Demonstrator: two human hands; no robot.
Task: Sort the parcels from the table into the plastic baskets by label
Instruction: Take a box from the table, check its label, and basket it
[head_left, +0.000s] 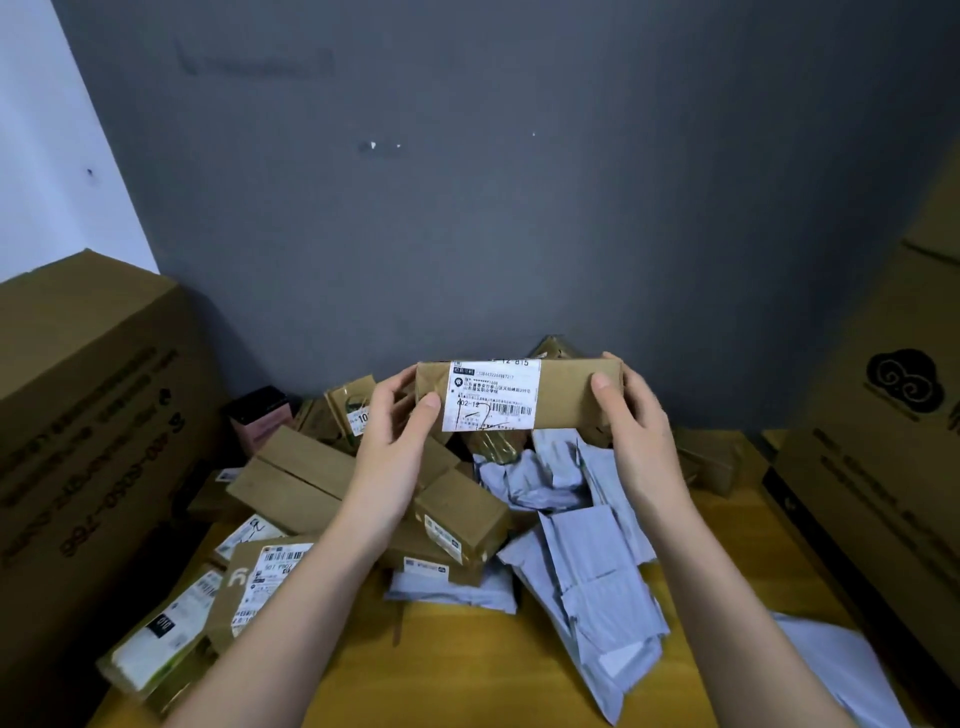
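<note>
I hold a long brown cardboard parcel (519, 395) with my left hand (397, 431) and right hand (636, 421) gripping its ends; its white label (491, 396) reads "402-12".

Label (491, 395) print unreadable; side cartons (93, 415) cropped

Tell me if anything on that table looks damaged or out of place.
Nothing looks damaged. The brown parcel held between left hand and right hand has black pen scrawled across its label. The grey mailer bags lie crumpled in a loose heap.
</note>
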